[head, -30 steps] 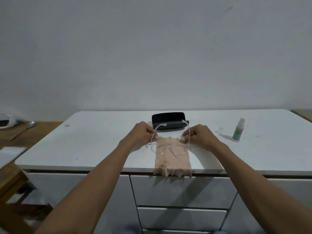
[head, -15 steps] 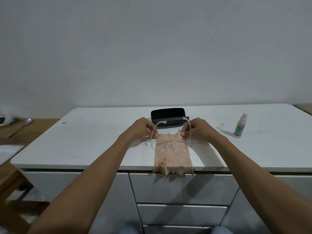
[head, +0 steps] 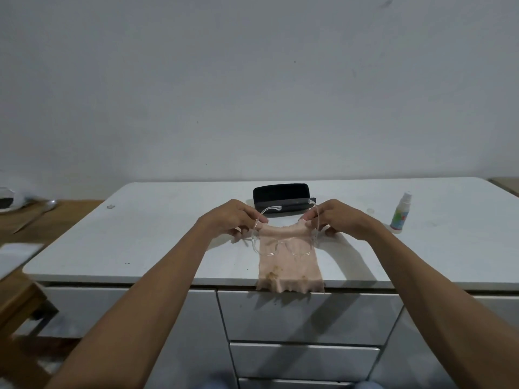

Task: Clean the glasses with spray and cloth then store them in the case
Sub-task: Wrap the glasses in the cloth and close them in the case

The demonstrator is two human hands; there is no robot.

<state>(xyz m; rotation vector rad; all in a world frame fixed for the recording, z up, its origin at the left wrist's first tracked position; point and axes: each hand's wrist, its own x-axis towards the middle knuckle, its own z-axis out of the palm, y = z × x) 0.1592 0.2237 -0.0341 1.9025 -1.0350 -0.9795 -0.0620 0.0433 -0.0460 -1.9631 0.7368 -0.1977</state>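
Note:
Clear-framed glasses (head: 283, 244) rest lenses down on a pink stained cloth (head: 289, 265) whose near edge hangs over the counter's front. My left hand (head: 233, 219) pinches the cloth's far left corner beside the left temple arm. My right hand (head: 339, 217) pinches the far right corner beside the right temple arm. The cloth's far edge is lifted off the counter between the hands. Behind the hands stands a black glasses case (head: 282, 196), open. A small spray bottle (head: 401, 211) stands upright to the right.
The white counter (head: 157, 234) tops a cabinet with drawers (head: 306, 315). A small clear cap (head: 370, 211) lies left of the spray bottle. A wooden table (head: 42, 220) with a spoon stands to the left.
Both hands have lifted the cloth's far edge off the counter, so it now sags between them. The glasses stay on the cloth.

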